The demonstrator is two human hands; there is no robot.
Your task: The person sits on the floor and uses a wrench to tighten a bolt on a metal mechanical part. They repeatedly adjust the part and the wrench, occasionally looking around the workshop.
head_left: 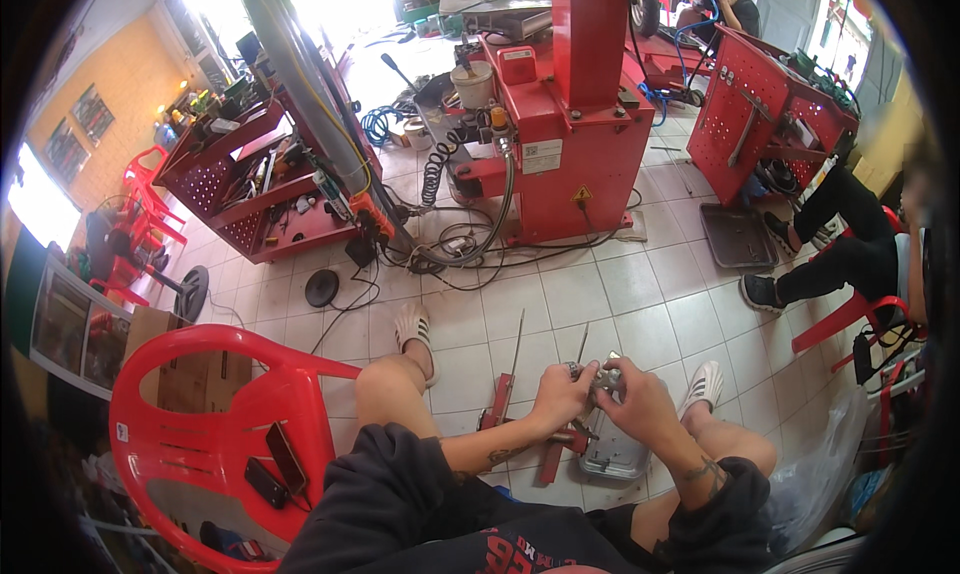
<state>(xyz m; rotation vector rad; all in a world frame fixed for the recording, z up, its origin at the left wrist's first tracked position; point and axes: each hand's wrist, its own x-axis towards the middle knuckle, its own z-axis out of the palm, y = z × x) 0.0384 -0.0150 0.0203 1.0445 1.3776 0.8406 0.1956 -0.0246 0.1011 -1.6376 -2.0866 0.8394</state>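
Metal part (606, 377) is pinched by our left hand (560, 398) and our right hand (636, 402), above a grey box (614, 462), near a red stand (497, 406).

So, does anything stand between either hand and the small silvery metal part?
Nothing visible does: the left hand and right hand both touch the small silvery metal part. The grey tray lies below, not between.

Dark Sweatshirt (455, 549) and Striped Pale Shoes (410, 326)

Loose sleeves (390, 479) end in bunched folds, and red and white lettering (515, 554) crosses the front. Dark tattoos (503, 455) mark both forearms (478, 448); the left hand (560, 399) and right hand (635, 404) are bare. The shoes are rounded, with dark stripes (709, 380).
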